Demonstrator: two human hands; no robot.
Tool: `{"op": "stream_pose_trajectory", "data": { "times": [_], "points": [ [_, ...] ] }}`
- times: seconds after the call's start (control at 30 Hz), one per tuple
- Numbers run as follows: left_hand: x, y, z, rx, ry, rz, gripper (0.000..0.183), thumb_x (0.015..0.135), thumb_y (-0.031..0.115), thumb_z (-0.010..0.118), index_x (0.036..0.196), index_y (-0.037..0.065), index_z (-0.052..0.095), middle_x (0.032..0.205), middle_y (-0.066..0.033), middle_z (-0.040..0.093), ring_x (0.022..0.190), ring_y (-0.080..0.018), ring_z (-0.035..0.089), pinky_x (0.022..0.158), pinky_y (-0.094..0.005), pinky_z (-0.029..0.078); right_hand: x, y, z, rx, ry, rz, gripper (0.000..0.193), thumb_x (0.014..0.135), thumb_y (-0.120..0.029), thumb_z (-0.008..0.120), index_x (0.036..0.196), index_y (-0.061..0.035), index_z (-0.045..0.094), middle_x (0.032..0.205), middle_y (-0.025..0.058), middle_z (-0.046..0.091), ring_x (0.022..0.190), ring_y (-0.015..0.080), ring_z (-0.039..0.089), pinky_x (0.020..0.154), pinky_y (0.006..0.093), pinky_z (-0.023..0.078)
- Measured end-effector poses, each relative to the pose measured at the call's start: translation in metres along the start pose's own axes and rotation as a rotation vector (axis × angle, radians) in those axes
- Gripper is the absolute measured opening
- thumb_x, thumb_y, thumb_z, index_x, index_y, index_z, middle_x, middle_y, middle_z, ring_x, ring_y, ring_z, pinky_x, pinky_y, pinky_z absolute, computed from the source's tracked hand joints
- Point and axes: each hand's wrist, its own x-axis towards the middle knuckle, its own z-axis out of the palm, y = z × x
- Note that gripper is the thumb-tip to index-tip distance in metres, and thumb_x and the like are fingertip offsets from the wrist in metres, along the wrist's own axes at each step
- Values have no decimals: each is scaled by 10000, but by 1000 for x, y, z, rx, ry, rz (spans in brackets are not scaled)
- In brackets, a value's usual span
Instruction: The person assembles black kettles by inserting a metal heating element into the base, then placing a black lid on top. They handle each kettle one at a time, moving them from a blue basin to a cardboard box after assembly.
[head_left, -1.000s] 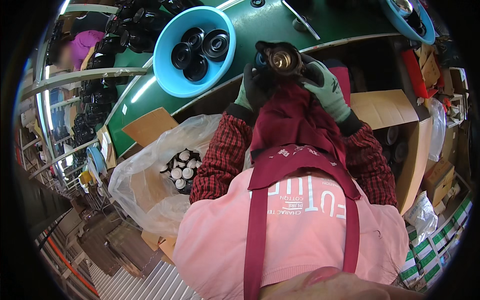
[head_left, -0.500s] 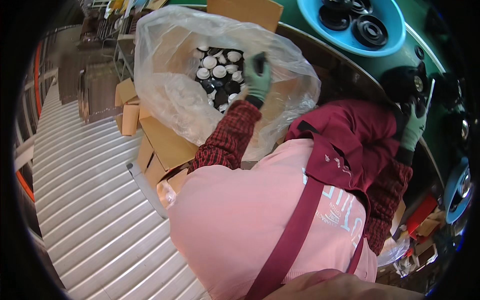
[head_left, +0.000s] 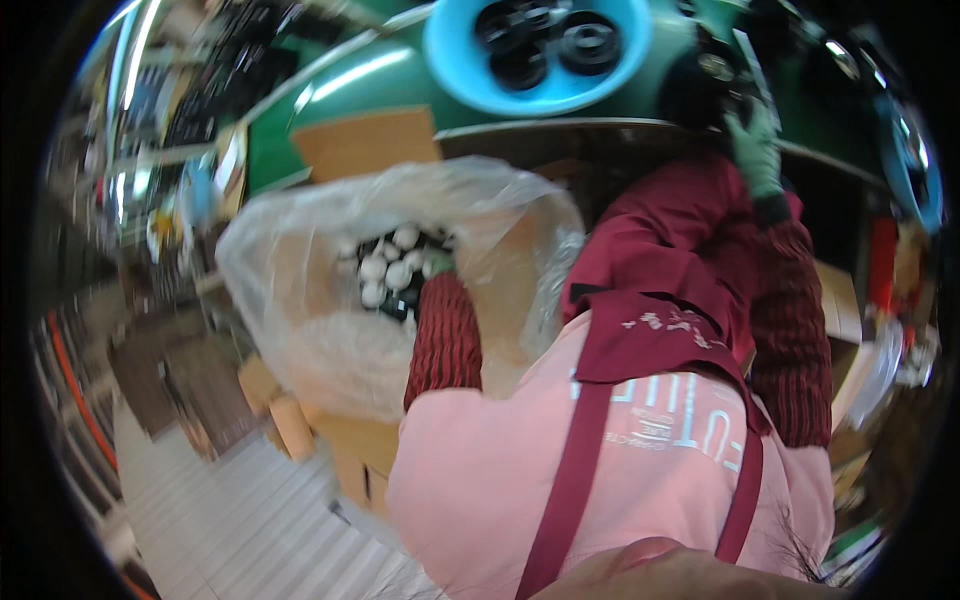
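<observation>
My left hand (head_left: pixel 438 264), in a green glove, reaches down into a cardboard box lined with a clear plastic bag (head_left: pixel 330 340). It is among white knob-like pieces (head_left: pixel 373 268) and black ones (head_left: pixel 400 303); its fingers are hidden and blurred. On the green bench at the right, my right hand (head_left: pixel 757 152), also gloved, has its fingers closed at the near edge of a black round part (head_left: pixel 700 85) with a shiny centre. A thin pale strip (head_left: pixel 752 62) stands just beside that hand; I cannot tell whether it is held.
A blue basin (head_left: pixel 440 60) with several black round parts (head_left: pixel 588 42) sits on the green bench (head_left: pixel 365 80). Another blue container (head_left: pixel 915 165) is at the far right. Box flaps (head_left: pixel 365 140) stick up by the bench edge. Cardboard pieces (head_left: pixel 290 425) lie left of the box.
My left hand has gone from above the box's contents down in among the knobs. The right hand stays at the black round part. The whole view has turned and shifted.
</observation>
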Motion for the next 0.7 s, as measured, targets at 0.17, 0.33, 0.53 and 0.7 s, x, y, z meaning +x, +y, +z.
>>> {"op": "stream_pose_trajectory", "data": {
  "times": [0.17, 0.33, 0.53, 0.7],
  "points": [
    [-59, 109, -97, -371, 391, -296, 364, 1001, 372, 614, 1002, 19, 706, 892, -106, 702, 728, -247, 643, 642, -365, 548, -7, 14, 7, -55, 37, 146, 512, 934, -331, 676, 1307, -13, 528, 1256, 215, 572, 1153, 403, 589, 944, 454, 502],
    [-105, 282, -177, -1071, 655, 230, 293, 1011, 193, 604, 1267, 52, 623, 1110, -82, 633, 931, -163, 630, 680, -332, 561, -14, -12, 10, -96, 16, 182, 501, 904, -325, 692, 1271, -58, 480, 1305, 217, 524, 1105, 406, 631, 872, 480, 537],
    [-111, 529, -160, -495, 88, 1075, 724, 835, 153, 815, 1483, 84, 500, 1261, -150, 567, 1134, -277, 578, 998, -378, 468, -9, -24, 1, -31, -32, 192, 508, 906, -320, 684, 1283, -63, 460, 1344, 224, 479, 1087, 410, 643, 880, 479, 541],
    [-85, 670, -132, -12, 5, 1278, 782, 686, 420, 907, 1344, 121, 608, 1225, -178, 577, 1145, -374, 565, 985, -451, 488, -9, -39, 5, -34, -57, 212, 534, 894, -303, 708, 1288, -65, 438, 1346, 233, 472, 1070, 415, 655, 852, 472, 565]
  ]
}}
